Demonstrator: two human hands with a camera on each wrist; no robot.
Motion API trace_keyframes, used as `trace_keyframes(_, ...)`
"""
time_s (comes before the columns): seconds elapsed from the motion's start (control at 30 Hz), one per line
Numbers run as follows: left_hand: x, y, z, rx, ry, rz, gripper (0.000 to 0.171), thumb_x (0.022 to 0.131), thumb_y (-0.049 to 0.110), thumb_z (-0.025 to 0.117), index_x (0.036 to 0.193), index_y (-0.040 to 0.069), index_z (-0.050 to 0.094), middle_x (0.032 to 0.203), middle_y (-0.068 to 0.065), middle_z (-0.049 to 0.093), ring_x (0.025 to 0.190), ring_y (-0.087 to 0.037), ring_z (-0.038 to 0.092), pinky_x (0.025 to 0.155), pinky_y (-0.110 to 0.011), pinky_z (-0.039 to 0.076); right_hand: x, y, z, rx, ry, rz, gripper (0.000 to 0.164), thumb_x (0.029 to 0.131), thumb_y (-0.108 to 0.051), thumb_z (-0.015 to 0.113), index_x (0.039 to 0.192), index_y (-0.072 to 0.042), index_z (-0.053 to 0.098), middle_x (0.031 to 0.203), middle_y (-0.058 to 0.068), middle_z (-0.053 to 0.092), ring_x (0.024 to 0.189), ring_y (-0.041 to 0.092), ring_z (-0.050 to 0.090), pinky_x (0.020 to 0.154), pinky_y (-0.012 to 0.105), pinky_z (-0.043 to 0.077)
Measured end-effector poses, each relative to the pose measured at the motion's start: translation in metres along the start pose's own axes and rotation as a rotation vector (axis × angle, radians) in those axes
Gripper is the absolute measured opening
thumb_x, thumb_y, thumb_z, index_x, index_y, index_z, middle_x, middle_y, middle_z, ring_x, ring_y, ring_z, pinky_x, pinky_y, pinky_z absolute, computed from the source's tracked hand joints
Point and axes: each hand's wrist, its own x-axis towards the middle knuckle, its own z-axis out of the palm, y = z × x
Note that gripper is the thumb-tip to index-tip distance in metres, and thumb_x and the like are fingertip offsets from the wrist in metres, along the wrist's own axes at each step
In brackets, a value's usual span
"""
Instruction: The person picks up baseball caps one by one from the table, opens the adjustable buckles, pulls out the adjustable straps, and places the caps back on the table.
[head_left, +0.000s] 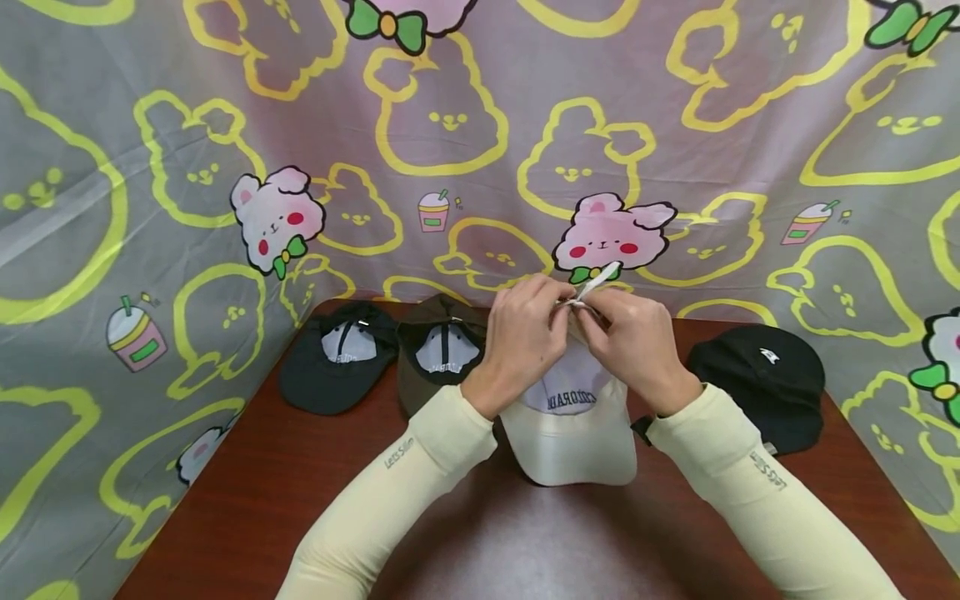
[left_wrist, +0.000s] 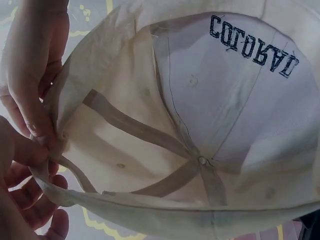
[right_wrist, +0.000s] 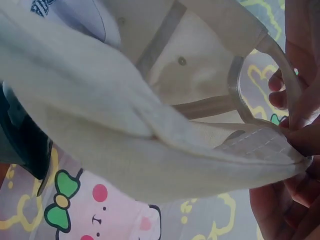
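A cream baseball cap (head_left: 573, 454) is held up in the middle of the head view, brim toward me and inside facing up. Dark lettering (left_wrist: 252, 47) shows on the lining of its front panel. At the cap's back, my left hand (head_left: 528, 329) pinches the adjustment strap between thumb and fingers. Close beside it, my right hand (head_left: 633, 342) pinches the same strap, and a pale strap end (head_left: 600, 282) sticks up between the hands. The strap loop (right_wrist: 285, 62) curves round an opening in the right wrist view. Fingers partly hide where the strap ends meet.
A black cap (head_left: 330, 387) lies at the table's back left, with a dark brown cap (head_left: 412, 379) beside it, partly behind my left arm. Another black cap (head_left: 757, 379) sits at the right. A patterned curtain (head_left: 480, 192) stands close behind the brown table (head_left: 247, 500).
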Motion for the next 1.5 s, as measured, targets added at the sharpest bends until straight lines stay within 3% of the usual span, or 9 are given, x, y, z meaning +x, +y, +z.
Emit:
trace_keyframes(0.37, -0.0034, -0.0001, 0.0006, 0.033, -0.013, 0.007, 0.009, 0.09, 0.014, 0.068, 0.087, 0.016, 0.076, 0.078, 0.004, 0.067, 0.073, -0.012, 0.062, 0.07, -0.029, 0.046, -0.0028, 0.0041, 0.0032, -0.017, 0.003, 0.071, 0.011, 0.087, -0.012, 0.072, 0.085, -0.001, 0.073, 0.061, 0.01, 0.061, 0.05, 0.021, 0.052, 0.048, 0.033, 0.044)
trace_keyframes(0.7, -0.0033, 0.0014, 0.0031, -0.007, -0.007, -0.005, 0.012, 0.092, 0.015, 0.066, 0.099, 0.014, 0.075, 0.094, 0.002, 0.072, 0.084, -0.011, 0.067, 0.071, -0.029, 0.049, -0.0049, 0.0049, 0.0024, 0.001, -0.012, 0.035, 0.013, 0.086, -0.013, 0.075, 0.09, -0.001, 0.074, 0.066, 0.012, 0.066, 0.053, 0.021, 0.055, 0.051, 0.035, 0.049)
trace_keyframes(0.9, -0.0032, 0.0018, 0.0012, 0.001, -0.013, 0.002, 0.009, 0.092, 0.015, 0.067, 0.095, 0.015, 0.075, 0.092, 0.003, 0.072, 0.081, -0.011, 0.067, 0.071, -0.028, 0.048, -0.0056, 0.0034, 0.0025, 0.003, -0.01, 0.007, 0.011, 0.086, -0.013, 0.075, 0.086, -0.002, 0.073, 0.071, 0.013, 0.07, 0.056, 0.023, 0.059, 0.052, 0.038, 0.052)
trace_keyframes(1.33, -0.0076, -0.0027, -0.0049, 0.009, -0.014, 0.023, 0.007, 0.091, 0.016, 0.069, 0.089, 0.017, 0.075, 0.087, 0.004, 0.071, 0.074, -0.011, 0.064, 0.069, -0.029, 0.046, -0.0064, 0.0025, 0.0049, 0.0, 0.007, 0.092, 0.012, 0.087, -0.012, 0.073, 0.085, -0.001, 0.074, 0.063, 0.011, 0.064, 0.051, 0.022, 0.054, 0.049, 0.033, 0.044)
trace_keyframes(1.5, -0.007, -0.0016, -0.0032, -0.006, -0.026, 0.01, 0.008, 0.092, 0.016, 0.067, 0.095, 0.015, 0.075, 0.093, 0.003, 0.073, 0.08, -0.012, 0.066, 0.07, -0.029, 0.047, -0.0074, 0.0014, 0.0042, 0.011, -0.008, 0.087, 0.012, 0.086, -0.012, 0.075, 0.088, -0.001, 0.074, 0.069, 0.013, 0.069, 0.054, 0.023, 0.059, 0.052, 0.036, 0.051)
